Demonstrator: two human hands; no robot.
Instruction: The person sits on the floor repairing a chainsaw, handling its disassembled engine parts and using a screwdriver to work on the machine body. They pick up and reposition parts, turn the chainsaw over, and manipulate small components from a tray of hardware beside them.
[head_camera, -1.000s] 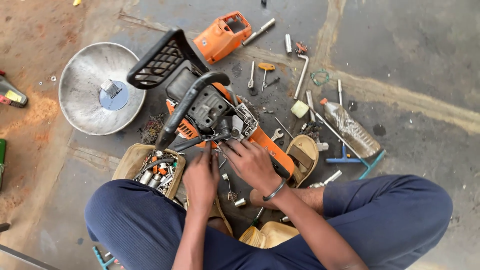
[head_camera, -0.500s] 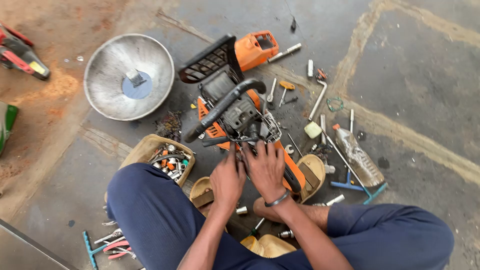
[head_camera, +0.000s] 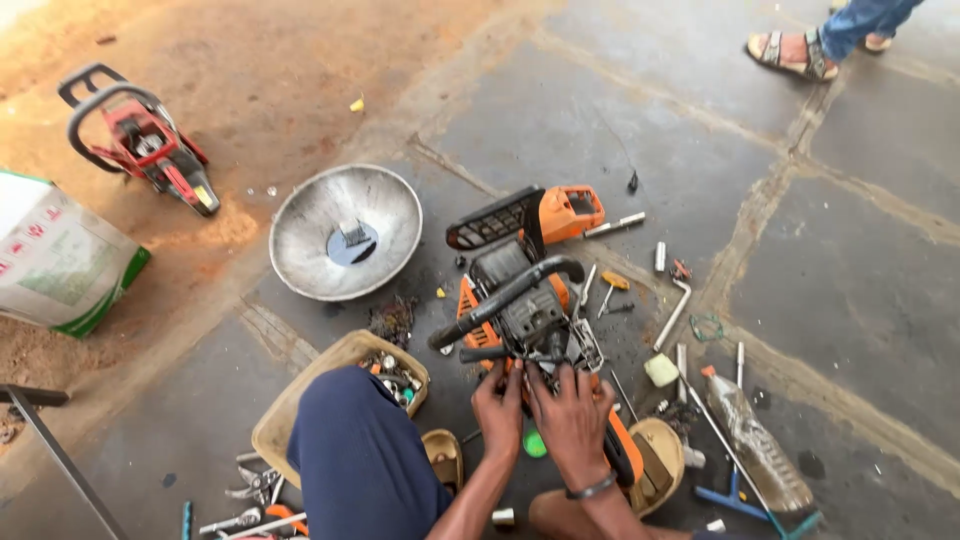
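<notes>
Chainsaw engine sits under my left hand and right hand; fingers pressed on its rear, gripping nothing loose; I judge I'm mid-repair, steady grip needed.

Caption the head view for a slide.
Both hands, left hand and right hand, work on an orange chainsaw amid scattered tools.

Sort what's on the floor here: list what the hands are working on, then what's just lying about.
In hand:
- orange chainsaw body, touched at its near end by the left hand and right hand

Lying about:
- metal bowl
- orange cover
- red chainsaw
- plastic bottle
- tray of small parts
- white sack
</notes>
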